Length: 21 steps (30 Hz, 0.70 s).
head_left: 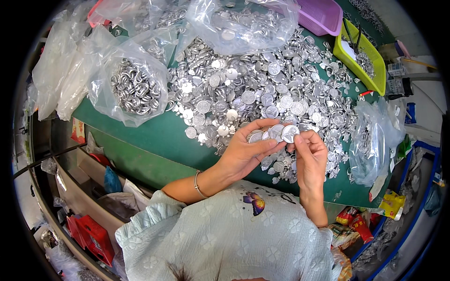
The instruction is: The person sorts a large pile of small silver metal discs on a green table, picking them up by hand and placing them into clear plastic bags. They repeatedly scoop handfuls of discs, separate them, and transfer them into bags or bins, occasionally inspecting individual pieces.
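My left hand is cupped around several silver coin-like metal discs, held in a fanned row between thumb and fingers. My right hand pinches one round disc with a raised design, at the right end of that row. Both hands are over the near edge of a wide heap of small silver metal pieces, a mix of discs, ring-like bits and flower-shaped bits. The fingertips of the left hand are partly hidden behind the discs.
The heap lies on a green table. Clear plastic bags of metal pieces stand left, at the back and right. A purple basket and a yellow-green basket are at the far right. Open drawers sit below left.
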Each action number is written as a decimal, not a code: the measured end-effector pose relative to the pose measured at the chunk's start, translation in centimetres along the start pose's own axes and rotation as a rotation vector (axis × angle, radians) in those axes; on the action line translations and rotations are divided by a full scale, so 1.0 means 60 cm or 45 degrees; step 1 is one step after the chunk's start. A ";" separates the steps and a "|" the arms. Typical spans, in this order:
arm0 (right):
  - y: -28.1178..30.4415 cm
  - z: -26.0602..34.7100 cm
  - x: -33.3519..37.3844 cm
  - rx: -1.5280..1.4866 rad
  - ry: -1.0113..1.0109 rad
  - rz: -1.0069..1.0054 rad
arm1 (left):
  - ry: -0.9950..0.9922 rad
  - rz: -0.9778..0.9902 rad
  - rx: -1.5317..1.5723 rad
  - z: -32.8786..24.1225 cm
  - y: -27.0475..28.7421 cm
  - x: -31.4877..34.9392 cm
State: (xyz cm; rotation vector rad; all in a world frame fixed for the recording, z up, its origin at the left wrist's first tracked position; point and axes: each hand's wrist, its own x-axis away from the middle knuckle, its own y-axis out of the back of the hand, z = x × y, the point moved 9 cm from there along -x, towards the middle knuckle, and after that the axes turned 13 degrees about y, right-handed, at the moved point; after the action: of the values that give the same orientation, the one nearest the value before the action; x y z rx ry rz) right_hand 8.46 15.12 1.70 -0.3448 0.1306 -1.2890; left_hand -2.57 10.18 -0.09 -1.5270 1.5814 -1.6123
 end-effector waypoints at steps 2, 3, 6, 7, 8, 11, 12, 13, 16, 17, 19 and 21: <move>-0.003 0.000 0.000 -0.016 -0.001 0.003 | -0.002 -0.010 -0.001 0.002 0.004 0.000; -0.003 -0.001 0.000 -0.024 0.000 -0.008 | -0.003 -0.019 -0.004 0.004 0.008 0.000; -0.004 -0.001 -0.001 -0.065 0.003 -0.029 | -0.027 0.003 -0.026 0.001 0.004 0.001; -0.005 -0.001 -0.003 -0.090 0.006 -0.029 | -0.039 0.018 -0.036 -0.002 0.001 0.002; -0.005 -0.001 -0.004 -0.118 0.009 -0.030 | -0.023 -0.007 -0.015 -0.002 0.001 0.001; -0.005 -0.005 -0.004 -0.120 0.002 -0.022 | 0.004 -0.048 0.027 -0.006 0.001 0.001; -0.005 -0.006 -0.004 -0.116 0.010 -0.015 | -0.004 -0.040 0.028 -0.009 0.000 0.002; -0.005 -0.007 -0.005 -0.112 0.018 -0.008 | -0.012 -0.032 0.028 -0.011 -0.001 0.002; -0.003 -0.011 -0.004 -0.072 0.045 -0.017 | -0.054 -0.037 0.005 -0.014 -0.002 0.003; -0.004 -0.013 -0.004 -0.054 0.054 -0.022 | -0.056 -0.036 0.003 -0.013 -0.002 0.003; 0.000 -0.013 -0.004 -0.023 0.098 -0.057 | -0.060 -0.033 -0.001 -0.013 -0.003 0.003; 0.000 -0.011 -0.004 0.036 0.138 -0.092 | -0.062 -0.047 0.003 -0.013 -0.002 0.003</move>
State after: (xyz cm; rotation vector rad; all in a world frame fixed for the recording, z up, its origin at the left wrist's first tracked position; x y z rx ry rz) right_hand 8.22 15.26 1.07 -0.2575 0.1931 -1.3799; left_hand -3.25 10.37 0.31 -1.5910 1.5335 -1.5834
